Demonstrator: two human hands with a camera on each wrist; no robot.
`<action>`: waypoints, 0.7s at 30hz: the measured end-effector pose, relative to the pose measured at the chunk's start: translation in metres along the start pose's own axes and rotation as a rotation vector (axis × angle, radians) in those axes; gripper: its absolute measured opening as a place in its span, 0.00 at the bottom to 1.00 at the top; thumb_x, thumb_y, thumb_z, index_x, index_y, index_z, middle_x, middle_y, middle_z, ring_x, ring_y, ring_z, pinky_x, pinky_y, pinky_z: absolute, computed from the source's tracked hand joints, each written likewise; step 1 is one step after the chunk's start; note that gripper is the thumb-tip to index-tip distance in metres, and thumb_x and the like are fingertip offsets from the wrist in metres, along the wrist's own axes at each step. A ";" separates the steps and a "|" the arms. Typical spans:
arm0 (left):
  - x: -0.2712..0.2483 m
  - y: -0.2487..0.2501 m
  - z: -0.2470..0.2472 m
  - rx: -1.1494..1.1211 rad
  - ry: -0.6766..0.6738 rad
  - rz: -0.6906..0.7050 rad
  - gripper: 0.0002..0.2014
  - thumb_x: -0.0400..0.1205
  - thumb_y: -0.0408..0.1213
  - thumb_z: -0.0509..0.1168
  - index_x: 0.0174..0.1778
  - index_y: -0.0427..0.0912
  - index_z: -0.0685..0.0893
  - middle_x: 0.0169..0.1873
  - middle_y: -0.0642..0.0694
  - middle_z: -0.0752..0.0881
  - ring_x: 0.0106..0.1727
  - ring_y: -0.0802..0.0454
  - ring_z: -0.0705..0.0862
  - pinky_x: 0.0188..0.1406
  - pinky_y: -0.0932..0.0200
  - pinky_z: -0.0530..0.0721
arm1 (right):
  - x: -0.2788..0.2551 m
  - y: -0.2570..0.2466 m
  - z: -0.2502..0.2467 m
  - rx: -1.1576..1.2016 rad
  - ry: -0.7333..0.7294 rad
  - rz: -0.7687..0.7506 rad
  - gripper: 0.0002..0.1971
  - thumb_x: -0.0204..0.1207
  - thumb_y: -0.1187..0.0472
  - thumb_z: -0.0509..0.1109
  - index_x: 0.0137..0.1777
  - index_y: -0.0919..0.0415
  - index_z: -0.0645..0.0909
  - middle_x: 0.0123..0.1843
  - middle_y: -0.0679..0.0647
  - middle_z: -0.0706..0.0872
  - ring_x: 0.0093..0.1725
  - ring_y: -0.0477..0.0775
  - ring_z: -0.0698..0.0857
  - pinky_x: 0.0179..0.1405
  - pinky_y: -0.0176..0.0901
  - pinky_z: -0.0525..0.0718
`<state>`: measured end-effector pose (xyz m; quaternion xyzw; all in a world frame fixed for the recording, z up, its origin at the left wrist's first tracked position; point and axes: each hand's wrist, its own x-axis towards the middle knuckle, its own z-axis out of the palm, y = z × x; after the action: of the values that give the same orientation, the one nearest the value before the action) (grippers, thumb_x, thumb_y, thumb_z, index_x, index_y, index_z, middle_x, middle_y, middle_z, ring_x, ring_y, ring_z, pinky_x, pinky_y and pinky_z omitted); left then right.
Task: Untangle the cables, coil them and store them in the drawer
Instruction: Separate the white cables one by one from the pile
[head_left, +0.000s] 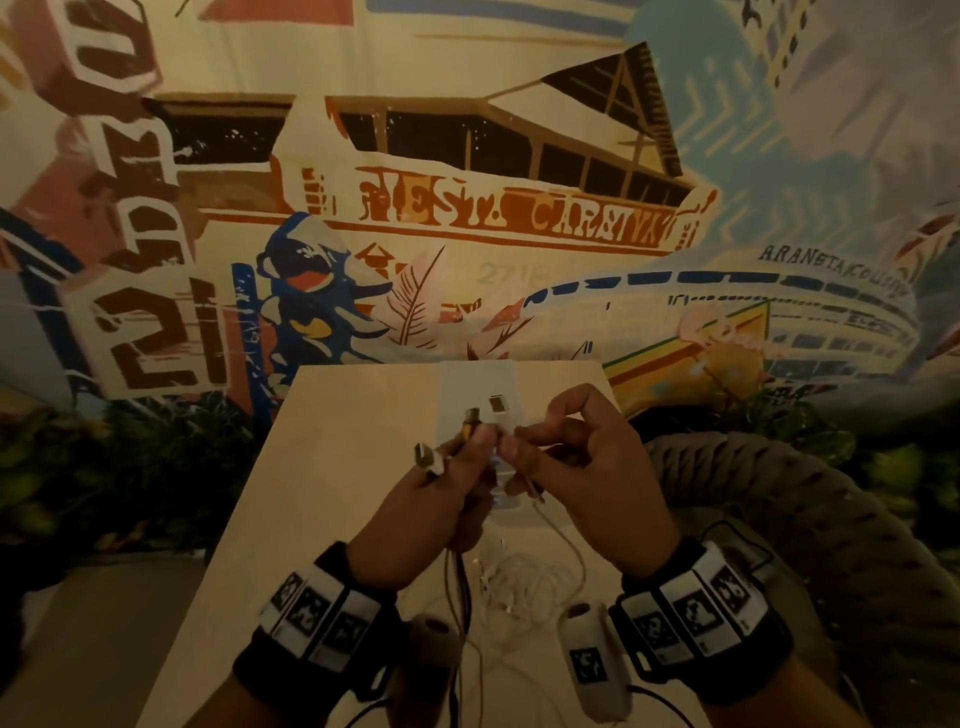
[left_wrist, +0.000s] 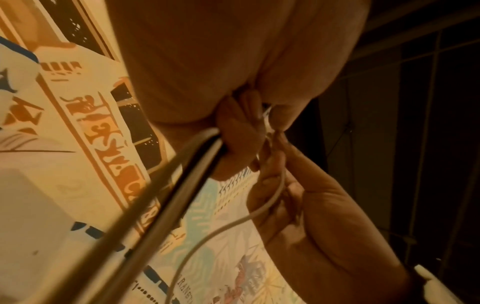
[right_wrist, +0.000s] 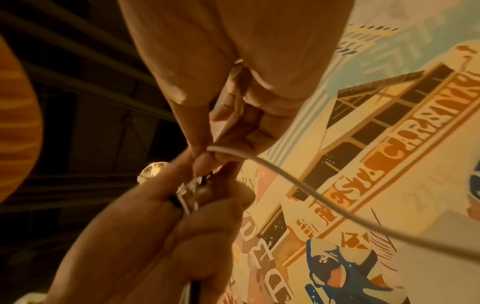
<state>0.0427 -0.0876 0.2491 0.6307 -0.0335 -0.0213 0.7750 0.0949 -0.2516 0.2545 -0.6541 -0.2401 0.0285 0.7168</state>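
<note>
Holding a bunch of cable ends upright, my left hand (head_left: 436, 499) has its fingers curled around several cords; three plugs stick out above the fist: a white connector (head_left: 427, 457) on the left, a yellow-collared plug (head_left: 470, 418) in the middle, a white flat plug (head_left: 497, 404) farthest from me. Item two: my right hand (head_left: 582, 467), just beside the left and touching it at the fingertips, pinches a thin white cable (head_left: 563, 540) between thumb and forefinger, the other fingers bent. The right wrist view shows that cord leaving the pinch and curving off to the right. The left wrist view shows dark and pale cords running together out of the left fist.

Item three: the loose tangle of white cables (head_left: 519, 582) lies on the pale table (head_left: 322, 467), near me, below and between both wrists, with darker strands (head_left: 457, 597) hanging from the left hand into it.

Item four: a woven chair (head_left: 810, 519) stands right of the table. A painted mural (head_left: 467, 208) fills the far wall.
</note>
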 end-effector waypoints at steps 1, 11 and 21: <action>0.002 0.003 0.004 0.027 0.006 0.028 0.14 0.83 0.58 0.63 0.51 0.55 0.90 0.30 0.24 0.66 0.24 0.49 0.60 0.24 0.58 0.61 | -0.001 -0.001 0.003 -0.051 -0.012 -0.013 0.15 0.74 0.66 0.79 0.44 0.59 0.71 0.43 0.56 0.93 0.33 0.58 0.91 0.33 0.44 0.87; 0.010 0.007 0.014 0.172 0.163 0.133 0.15 0.90 0.44 0.56 0.55 0.42 0.86 0.39 0.36 0.88 0.26 0.50 0.84 0.28 0.65 0.82 | -0.014 0.010 0.011 -0.167 -0.041 -0.021 0.19 0.74 0.55 0.79 0.50 0.59 0.71 0.50 0.59 0.88 0.45 0.64 0.92 0.43 0.66 0.90; 0.011 0.015 -0.013 -0.031 0.343 0.132 0.19 0.89 0.50 0.54 0.38 0.41 0.71 0.23 0.50 0.69 0.23 0.55 0.67 0.26 0.56 0.67 | -0.060 0.046 -0.042 -0.559 -0.238 0.218 0.20 0.78 0.34 0.64 0.38 0.48 0.82 0.31 0.54 0.76 0.29 0.42 0.74 0.35 0.38 0.73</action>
<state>0.0543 -0.0732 0.2613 0.6095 0.0583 0.1371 0.7787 0.0709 -0.3053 0.1915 -0.8395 -0.2491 0.1143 0.4691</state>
